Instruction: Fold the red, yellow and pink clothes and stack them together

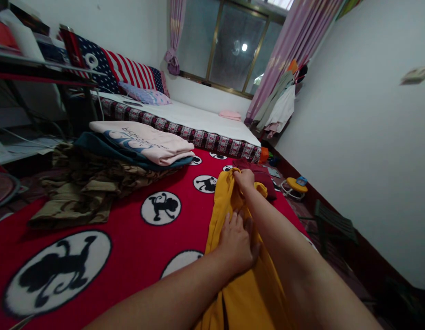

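Observation:
A long yellow garment point(257, 293) stretches over the red blanket point(178, 178) from the bottom edge toward the middle; whether it is trousers or a top I cannot tell. My right hand point(245, 178) grips its bunched far end with closed fingers. Nearer to me, my left hand point(237, 243) lies palm down on the yellow cloth, its fingers stretched out. Just beyond the right hand is a dark red folded cloth point(264, 176). To the left, a folded pale pink garment point(147, 140) rests on a dark teal one point(95, 145), beside crumpled camouflage clothing point(75, 197).
A white-topped bed point(198, 117) with pillows stands beneath the window. At left is a desk point(44, 75) with a red flask point(71, 48). A yellow stool point(296, 184) and a dark folding stool point(334, 222) stand along the right wall.

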Action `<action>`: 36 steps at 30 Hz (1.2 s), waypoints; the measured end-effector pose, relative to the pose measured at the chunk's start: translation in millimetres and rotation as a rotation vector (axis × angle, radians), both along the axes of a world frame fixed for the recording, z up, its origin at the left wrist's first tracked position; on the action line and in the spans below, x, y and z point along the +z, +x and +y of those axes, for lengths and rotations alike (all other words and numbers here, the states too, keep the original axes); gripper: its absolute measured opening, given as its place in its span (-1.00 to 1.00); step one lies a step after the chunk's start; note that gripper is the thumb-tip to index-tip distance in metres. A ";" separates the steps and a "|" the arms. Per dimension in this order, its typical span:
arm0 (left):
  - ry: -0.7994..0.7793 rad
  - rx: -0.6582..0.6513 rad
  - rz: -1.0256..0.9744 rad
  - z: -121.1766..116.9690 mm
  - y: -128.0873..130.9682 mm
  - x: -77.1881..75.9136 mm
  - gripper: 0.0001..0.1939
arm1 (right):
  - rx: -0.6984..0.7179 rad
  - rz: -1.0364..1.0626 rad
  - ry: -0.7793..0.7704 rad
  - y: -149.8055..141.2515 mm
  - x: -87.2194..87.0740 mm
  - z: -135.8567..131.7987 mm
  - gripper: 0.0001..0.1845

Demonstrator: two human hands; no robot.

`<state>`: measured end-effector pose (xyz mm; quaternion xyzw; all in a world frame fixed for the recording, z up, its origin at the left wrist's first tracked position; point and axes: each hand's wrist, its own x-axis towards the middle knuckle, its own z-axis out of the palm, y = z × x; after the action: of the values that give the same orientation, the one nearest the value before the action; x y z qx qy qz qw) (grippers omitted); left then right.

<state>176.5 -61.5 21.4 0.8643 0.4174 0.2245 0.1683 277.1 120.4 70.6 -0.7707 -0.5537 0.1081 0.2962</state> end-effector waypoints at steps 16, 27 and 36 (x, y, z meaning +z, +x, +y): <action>0.015 -0.011 -0.045 13.9 -1.1 -12.4 -0.30 | 0.488 0.038 0.199 64.4 -23.6 -160.1 -0.63; 0.137 -0.215 -0.227 6.4 -54.7 -9.3 -0.68 | 0.750 -0.449 0.246 102.4 -43.6 -320.5 -0.44; 0.043 -0.657 -0.085 -58.0 -163.4 15.5 -0.69 | 0.900 -0.500 0.273 94.5 -33.5 -376.5 -0.43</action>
<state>13.1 -119.5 36.9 0.9459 0.1039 0.2028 0.2308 371.7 -256.1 37.1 -0.4138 -0.8923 -0.0355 0.1771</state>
